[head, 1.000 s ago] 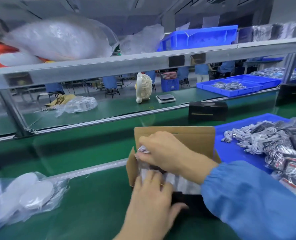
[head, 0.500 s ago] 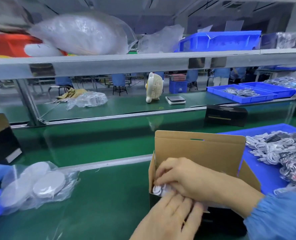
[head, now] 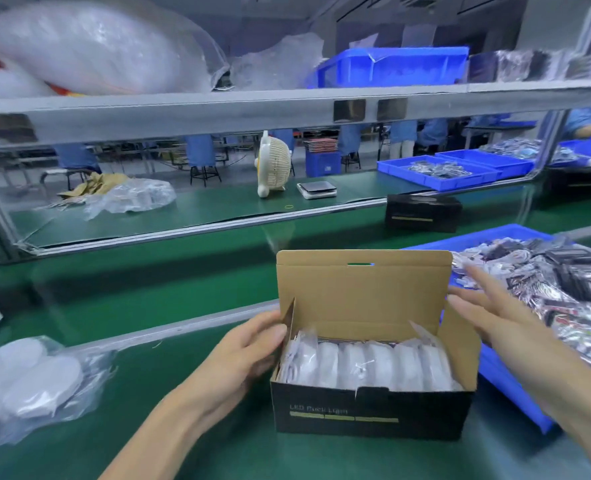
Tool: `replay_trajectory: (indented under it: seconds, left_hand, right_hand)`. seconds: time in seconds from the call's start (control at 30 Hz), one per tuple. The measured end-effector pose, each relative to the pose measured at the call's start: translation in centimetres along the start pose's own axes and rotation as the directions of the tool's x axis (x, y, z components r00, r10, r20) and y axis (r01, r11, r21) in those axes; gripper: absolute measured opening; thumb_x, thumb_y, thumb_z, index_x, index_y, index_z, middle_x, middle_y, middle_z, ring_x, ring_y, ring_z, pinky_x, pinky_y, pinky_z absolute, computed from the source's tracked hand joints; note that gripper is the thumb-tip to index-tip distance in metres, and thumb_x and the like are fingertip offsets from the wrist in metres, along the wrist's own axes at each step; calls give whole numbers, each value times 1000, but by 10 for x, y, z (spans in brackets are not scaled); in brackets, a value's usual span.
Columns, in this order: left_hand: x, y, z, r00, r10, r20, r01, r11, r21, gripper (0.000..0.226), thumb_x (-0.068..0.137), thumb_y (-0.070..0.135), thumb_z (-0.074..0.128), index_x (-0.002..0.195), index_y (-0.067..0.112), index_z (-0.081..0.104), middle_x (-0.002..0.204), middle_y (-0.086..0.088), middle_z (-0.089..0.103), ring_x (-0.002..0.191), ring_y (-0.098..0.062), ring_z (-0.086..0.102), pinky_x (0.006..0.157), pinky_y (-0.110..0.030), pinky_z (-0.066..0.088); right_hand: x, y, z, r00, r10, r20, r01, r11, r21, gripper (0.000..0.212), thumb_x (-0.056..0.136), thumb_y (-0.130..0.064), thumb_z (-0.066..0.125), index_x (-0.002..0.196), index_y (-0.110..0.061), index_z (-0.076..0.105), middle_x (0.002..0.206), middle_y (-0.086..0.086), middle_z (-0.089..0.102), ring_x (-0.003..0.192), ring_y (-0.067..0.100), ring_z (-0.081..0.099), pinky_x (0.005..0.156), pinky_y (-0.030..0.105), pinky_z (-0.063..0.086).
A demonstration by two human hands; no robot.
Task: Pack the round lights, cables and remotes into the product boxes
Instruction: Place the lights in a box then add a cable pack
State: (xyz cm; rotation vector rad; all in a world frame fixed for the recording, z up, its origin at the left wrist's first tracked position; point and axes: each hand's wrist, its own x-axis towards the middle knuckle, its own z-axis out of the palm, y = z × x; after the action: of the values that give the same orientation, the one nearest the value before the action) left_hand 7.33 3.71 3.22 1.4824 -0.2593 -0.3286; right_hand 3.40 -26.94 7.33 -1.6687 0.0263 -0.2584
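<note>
An open black product box (head: 370,414) with a brown cardboard lid standing upright sits on the green belt in front of me. Several bagged white round lights (head: 366,365) stand in a row inside it. My left hand (head: 249,355) holds the box's left end, fingers against the side flap. My right hand (head: 488,310) hovers with straight fingers beside the box's right end, over the edge of the blue tray (head: 508,386) of bagged cables and remotes (head: 557,285); it holds nothing.
A clear bag of more round lights (head: 34,382) lies at the left. A closed black box (head: 422,213) stands on the far belt. Behind a metal rail are a small fan (head: 273,168), a scale (head: 316,190) and blue bins (head: 460,168). An overhead shelf carries plastic bags.
Both hands have come out of the box. The left now holds the box's left end and the right has swung out to the right, toward the tray. The lights are now uncovered.
</note>
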Motion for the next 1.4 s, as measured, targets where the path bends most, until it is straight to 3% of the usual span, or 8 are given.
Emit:
replay_trajectory:
  seconds: [0.17, 0.3, 0.4, 0.53, 0.7, 1.1, 1.23, 1.4]
  left_hand:
    - [-15, -7, -6, 991, 99, 84, -101, 995, 18, 61, 73, 21, 79, 129, 32, 57, 132, -7, 64, 122, -29, 60, 102, -42, 46]
    - [-32, -12, -20, 961, 264, -77, -265, 964, 4, 68, 70, 3, 83, 122, 41, 60, 130, -1, 65, 120, -16, 61, 93, -25, 52]
    - [-46, -17, -23, 866, 467, -178, -427, 876, 224, 38, 72, 2, 72, 102, 26, 70, 117, -2, 72, 115, -15, 64, 91, -15, 49]
    - [-60, -21, -30, 806, 582, -106, -496, 763, 414, 24, 74, 20, 84, 93, 21, 68, 118, -3, 70, 117, -20, 63, 92, -20, 50]
    - [-56, -19, -7, 772, 590, -237, -462, 777, 428, 20, 71, 43, 62, 86, 32, 64, 109, 5, 68, 106, -13, 62, 89, -19, 46]
    - [-62, -22, -17, 747, 664, -18, -530, 613, 586, 23, 81, 31, 65, 101, 28, 74, 125, 2, 64, 124, -24, 55, 100, -30, 45]
    - [-61, -20, -20, 662, 745, 87, -575, 429, 697, 26, 92, 42, 62, 101, 24, 78, 122, 3, 69, 128, -30, 55, 104, -62, 39]
    - [-59, -20, -19, 596, 787, 159, -583, 287, 760, 27, 88, 39, 68, 96, 15, 77, 114, 4, 73, 119, -21, 64, 103, -62, 41]
  right_hand:
    - [-5, 35, 15, 916, 97, 390, -303, 803, 513, 45, 86, -38, 60, 129, -26, 63, 135, 5, 61, 123, 26, 59, 101, 42, 49]
    - [4, 42, 41, 900, -37, 434, -125, 932, 339, 46, 83, -13, 66, 128, -23, 60, 132, 1, 62, 123, 17, 59, 91, 24, 52]
    - [11, 42, 60, 912, -200, 359, 138, 972, 191, 31, 78, 6, 70, 101, -15, 68, 115, 3, 71, 111, 15, 64, 89, 21, 51]
    - [13, 47, 57, 831, -349, 433, 356, 932, 66, 17, 80, -8, 69, 93, -14, 76, 122, 4, 67, 120, 19, 60, 93, 27, 50]
    - [7, 56, 46, 782, -290, 552, 337, 941, 17, 68, 84, -73, 48, 124, -19, 59, 148, -1, 44, 140, 20, 38, 109, 53, 31]
    - [0, 63, 52, 816, -331, 474, 356, 934, 39, 25, 82, -33, 66, 105, -24, 67, 141, -2, 52, 133, 21, 47, 101, 49, 39]
    - [-10, 59, 51, 773, -416, 479, 545, 822, -166, 24, 85, -38, 64, 107, -31, 68, 145, -11, 48, 145, 15, 29, 113, 37, 31]
    - [-20, 59, 53, 648, -628, 431, 761, 499, -416, 29, 87, -37, 65, 108, -18, 73, 138, -9, 56, 138, 21, 40, 111, 30, 35]
